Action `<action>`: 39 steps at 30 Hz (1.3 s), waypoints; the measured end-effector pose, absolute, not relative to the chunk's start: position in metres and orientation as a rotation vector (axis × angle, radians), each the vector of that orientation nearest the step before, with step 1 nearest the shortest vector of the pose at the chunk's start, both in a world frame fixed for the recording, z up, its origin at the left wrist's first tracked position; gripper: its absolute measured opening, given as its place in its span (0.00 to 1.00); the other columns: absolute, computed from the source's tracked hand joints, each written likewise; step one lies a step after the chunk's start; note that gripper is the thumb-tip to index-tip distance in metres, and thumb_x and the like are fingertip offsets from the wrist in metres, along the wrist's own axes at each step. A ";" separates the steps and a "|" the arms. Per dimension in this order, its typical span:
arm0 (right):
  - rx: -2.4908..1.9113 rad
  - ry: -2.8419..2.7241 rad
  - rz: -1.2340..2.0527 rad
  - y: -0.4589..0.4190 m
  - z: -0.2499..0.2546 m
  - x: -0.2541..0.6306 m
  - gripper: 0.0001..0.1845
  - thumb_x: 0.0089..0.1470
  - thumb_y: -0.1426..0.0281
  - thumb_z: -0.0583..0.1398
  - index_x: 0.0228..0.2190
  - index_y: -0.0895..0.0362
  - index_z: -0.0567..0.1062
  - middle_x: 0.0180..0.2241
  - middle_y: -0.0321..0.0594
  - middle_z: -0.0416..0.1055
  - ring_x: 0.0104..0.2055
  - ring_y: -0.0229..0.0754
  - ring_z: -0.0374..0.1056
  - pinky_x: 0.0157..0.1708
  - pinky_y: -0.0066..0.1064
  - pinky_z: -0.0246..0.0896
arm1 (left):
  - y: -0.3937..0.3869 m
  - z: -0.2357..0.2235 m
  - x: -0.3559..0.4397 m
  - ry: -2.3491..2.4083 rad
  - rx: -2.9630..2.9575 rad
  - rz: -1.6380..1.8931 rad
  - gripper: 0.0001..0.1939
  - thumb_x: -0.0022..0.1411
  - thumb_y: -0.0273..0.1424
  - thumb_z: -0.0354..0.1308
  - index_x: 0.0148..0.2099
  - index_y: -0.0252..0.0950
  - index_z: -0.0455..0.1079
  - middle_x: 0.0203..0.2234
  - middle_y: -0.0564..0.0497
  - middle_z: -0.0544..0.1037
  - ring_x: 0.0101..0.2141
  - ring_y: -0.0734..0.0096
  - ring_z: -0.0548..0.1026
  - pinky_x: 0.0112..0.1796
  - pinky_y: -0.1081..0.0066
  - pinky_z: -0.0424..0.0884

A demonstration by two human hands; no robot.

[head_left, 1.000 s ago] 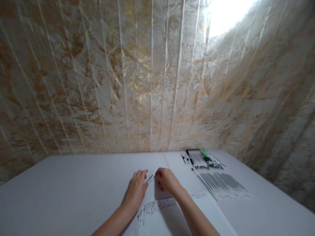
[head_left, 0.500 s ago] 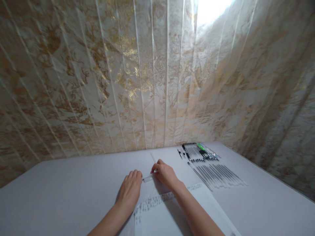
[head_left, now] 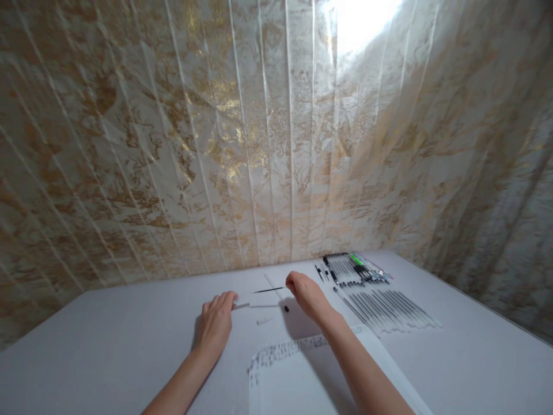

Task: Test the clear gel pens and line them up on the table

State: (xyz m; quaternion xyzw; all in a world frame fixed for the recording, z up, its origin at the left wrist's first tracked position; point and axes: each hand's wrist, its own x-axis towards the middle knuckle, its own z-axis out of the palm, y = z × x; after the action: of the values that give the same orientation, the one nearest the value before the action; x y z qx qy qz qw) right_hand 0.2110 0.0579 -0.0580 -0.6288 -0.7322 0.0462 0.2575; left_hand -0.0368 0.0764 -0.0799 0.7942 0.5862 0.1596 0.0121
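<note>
The right hand point(head_left: 305, 295) is closed, pinching one end of a thin dark rod point(head_left: 268, 289) above the table point(head_left: 121, 340); the left hand point(head_left: 216, 320) rests at a pale tube point(head_left: 241, 306), its grip impossible to tell. Nearer lies a written sheet point(head_left: 294, 380), to the right a row of slim rods point(head_left: 389, 311), and between the hands a whitish piece point(head_left: 262, 321), perhaps a cap, and a small black piece point(head_left: 286, 309).
</note>
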 end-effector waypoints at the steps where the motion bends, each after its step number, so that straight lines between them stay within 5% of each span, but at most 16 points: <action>1: -1.701 -1.974 0.117 0.058 -0.057 0.213 0.09 0.57 0.80 0.52 0.35 0.60 0.72 0.34 0.44 0.73 0.36 0.41 0.66 0.35 0.28 0.54 | 0.076 -0.081 -0.036 1.820 2.474 0.510 0.17 0.64 0.19 0.40 0.45 0.40 0.66 0.40 0.49 0.77 0.44 0.64 0.71 0.43 0.66 0.58; 20: -1.421 -1.968 0.363 0.053 -0.050 0.186 0.08 0.54 0.79 0.56 0.29 0.57 0.73 0.28 0.36 0.74 0.30 0.36 0.67 0.32 0.25 0.57 | 0.081 -0.096 -0.029 1.329 2.552 0.805 0.14 0.65 0.23 0.41 0.44 0.40 0.67 0.33 0.52 0.76 0.36 0.65 0.72 0.42 0.64 0.62; 23: -1.423 -1.966 0.419 0.052 -0.044 0.182 0.05 0.56 0.75 0.58 0.35 0.57 0.73 0.28 0.35 0.75 0.29 0.35 0.68 0.31 0.23 0.59 | 0.075 -0.093 -0.024 1.252 2.548 0.873 0.14 0.66 0.25 0.41 0.45 0.39 0.67 0.34 0.51 0.76 0.37 0.64 0.72 0.41 0.63 0.63; 26: -1.693 -1.886 0.346 0.050 -0.040 0.188 0.08 0.58 0.70 0.58 0.40 0.58 0.73 0.30 0.41 0.77 0.32 0.39 0.71 0.33 0.26 0.60 | 0.070 -0.091 -0.022 1.228 2.507 0.949 0.15 0.66 0.25 0.39 0.46 0.39 0.66 0.33 0.50 0.75 0.35 0.64 0.72 0.40 0.64 0.65; 32: -1.954 -1.849 0.359 0.047 -0.056 0.187 0.03 0.45 0.78 0.63 0.25 0.60 0.75 0.31 0.55 0.77 0.35 0.53 0.74 0.32 0.35 0.61 | 0.064 -0.089 -0.019 1.177 2.387 1.071 0.14 0.67 0.30 0.38 0.46 0.38 0.64 0.30 0.51 0.74 0.34 0.66 0.73 0.38 0.66 0.68; 36: -1.857 -1.848 0.491 0.047 -0.056 0.180 0.09 0.43 0.84 0.59 0.21 0.59 0.73 0.25 0.48 0.76 0.31 0.46 0.74 0.30 0.31 0.63 | 0.061 -0.087 -0.017 1.155 2.355 1.096 0.13 0.67 0.32 0.39 0.44 0.39 0.64 0.29 0.52 0.73 0.34 0.66 0.72 0.38 0.67 0.68; 39: -1.688 -1.824 0.605 0.047 -0.042 0.177 0.06 0.50 0.78 0.57 0.30 0.59 0.73 0.27 0.40 0.76 0.28 0.38 0.73 0.27 0.25 0.64 | 0.060 -0.086 -0.016 1.155 2.347 1.100 0.13 0.67 0.33 0.40 0.44 0.39 0.65 0.29 0.52 0.73 0.33 0.67 0.73 0.37 0.68 0.68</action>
State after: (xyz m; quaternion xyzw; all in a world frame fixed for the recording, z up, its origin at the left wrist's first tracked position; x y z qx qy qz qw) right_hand 0.1768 0.0471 -0.0422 -0.6321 -0.6830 0.2266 0.2876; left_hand -0.0163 0.0601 -0.0858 0.8176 0.4023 0.3830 0.1516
